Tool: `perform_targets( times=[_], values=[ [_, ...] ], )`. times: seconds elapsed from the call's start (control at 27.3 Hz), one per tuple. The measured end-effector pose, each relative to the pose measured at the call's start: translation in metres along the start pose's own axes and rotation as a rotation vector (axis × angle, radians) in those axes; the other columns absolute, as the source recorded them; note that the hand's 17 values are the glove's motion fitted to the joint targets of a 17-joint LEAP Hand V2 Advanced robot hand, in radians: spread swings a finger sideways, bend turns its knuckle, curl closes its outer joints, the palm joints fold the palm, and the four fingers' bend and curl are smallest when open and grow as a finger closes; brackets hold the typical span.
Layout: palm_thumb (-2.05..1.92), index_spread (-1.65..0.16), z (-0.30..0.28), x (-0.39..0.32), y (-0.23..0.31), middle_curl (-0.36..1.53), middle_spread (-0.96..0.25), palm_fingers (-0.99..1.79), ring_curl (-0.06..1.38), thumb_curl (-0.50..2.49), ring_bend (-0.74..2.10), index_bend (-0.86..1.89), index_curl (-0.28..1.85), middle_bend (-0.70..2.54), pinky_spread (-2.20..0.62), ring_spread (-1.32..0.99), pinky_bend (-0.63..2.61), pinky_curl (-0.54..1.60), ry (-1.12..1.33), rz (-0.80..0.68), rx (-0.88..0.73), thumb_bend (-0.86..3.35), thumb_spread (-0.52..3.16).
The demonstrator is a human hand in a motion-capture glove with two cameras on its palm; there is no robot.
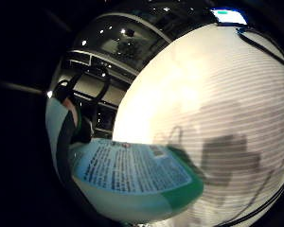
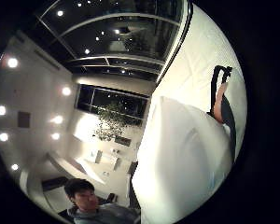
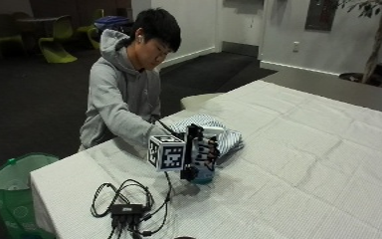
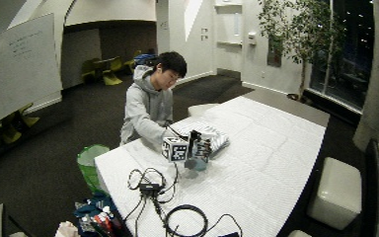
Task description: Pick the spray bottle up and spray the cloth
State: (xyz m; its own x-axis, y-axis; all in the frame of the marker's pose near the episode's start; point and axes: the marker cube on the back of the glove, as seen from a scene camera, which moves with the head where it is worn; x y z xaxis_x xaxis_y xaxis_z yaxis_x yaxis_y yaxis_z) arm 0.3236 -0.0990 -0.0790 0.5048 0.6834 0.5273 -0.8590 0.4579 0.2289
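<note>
In the outside view my gloved right hand grips the spray bottle, fingers curled round its body. The bottle is upright, its teal base at the white tablecloth; whether the base touches the cloth I cannot tell. A folded striped cloth lies on the table just behind the hand, on the person's side. In the little finger side palm view the bottle's blue printed label and green base fill the space close to the palm. In the thumb side palm view the bottle's white body looms large, with a finger round it.
A black hub with looped cables lies near the table's front corner. A green bin stands on the floor beside that corner. A pale stool is behind the table by the person. The tablecloth stretches wide to the right.
</note>
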Motion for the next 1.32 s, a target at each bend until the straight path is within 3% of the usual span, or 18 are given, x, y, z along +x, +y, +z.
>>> perform_targets(
  times=[0.66, 0.77, 0.91, 1.1, 1.32],
  values=[
    [0.98, -0.15, 0.023, -0.003, -0.005, 0.51, -0.02, 1.37, 0.46, 0.68, 0.55, 0.56, 0.55, 0.66, -0.27, -0.15, 0.33, 0.42, -0.091, 0.006, 0.043, -0.03, 0.04],
    [0.98, -0.15, 0.026, -0.022, -0.007, 0.51, -0.03, 1.37, 0.46, 0.68, 0.55, 0.56, 0.55, 0.66, -0.27, -0.15, 0.33, 0.42, -0.032, -0.022, -0.050, -0.03, 0.03],
    [0.98, -0.15, 0.033, -0.068, -0.004, 0.51, -0.03, 1.37, 0.46, 0.68, 0.55, 0.56, 0.55, 0.66, -0.27, -0.15, 0.33, 0.42, 0.150, -0.116, -0.312, -0.03, 0.02],
    [0.98, -0.16, 0.045, -0.127, 0.022, 0.51, -0.03, 1.38, 0.47, 0.69, 0.55, 0.56, 0.55, 0.66, -0.27, -0.15, 0.33, 0.43, 0.502, -0.274, -0.578, -0.03, 0.01],
    [0.97, -0.16, 0.061, -0.153, 0.068, 0.51, -0.03, 1.39, 0.47, 0.69, 0.55, 0.56, 0.55, 0.66, -0.27, -0.16, 0.33, 0.43, 0.946, -0.435, -0.770, -0.03, 0.00]
  ],
)
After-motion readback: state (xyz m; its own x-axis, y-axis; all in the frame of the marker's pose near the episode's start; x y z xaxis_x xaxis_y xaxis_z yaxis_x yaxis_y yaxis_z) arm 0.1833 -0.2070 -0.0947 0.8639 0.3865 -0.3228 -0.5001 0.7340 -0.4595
